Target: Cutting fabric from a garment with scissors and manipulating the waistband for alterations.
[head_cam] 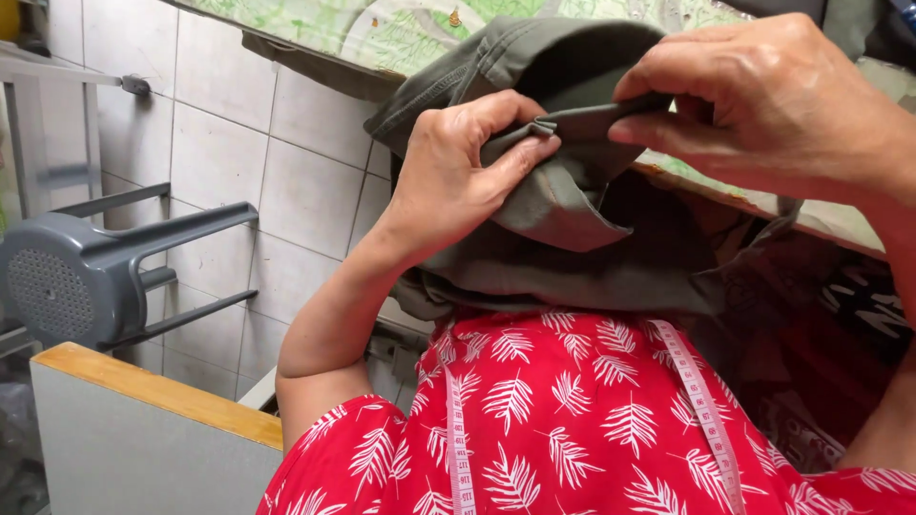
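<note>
The olive garment (572, 229) hides most of the table edge (821, 215) it drapes over, and its lower folds vanish behind the red leaf-print top (572, 410). The right hand (773, 100) is cut off at the wrist by the frame's right side (the forearm barely shows). The left hand (458, 172) buries its fingertips in a cloth fold. The grey stool (86, 272) runs off the left edge.

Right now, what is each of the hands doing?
Left hand: closed, pinching a fold of the olive-green garment.
Right hand: closed, pinching the same fold.
</note>
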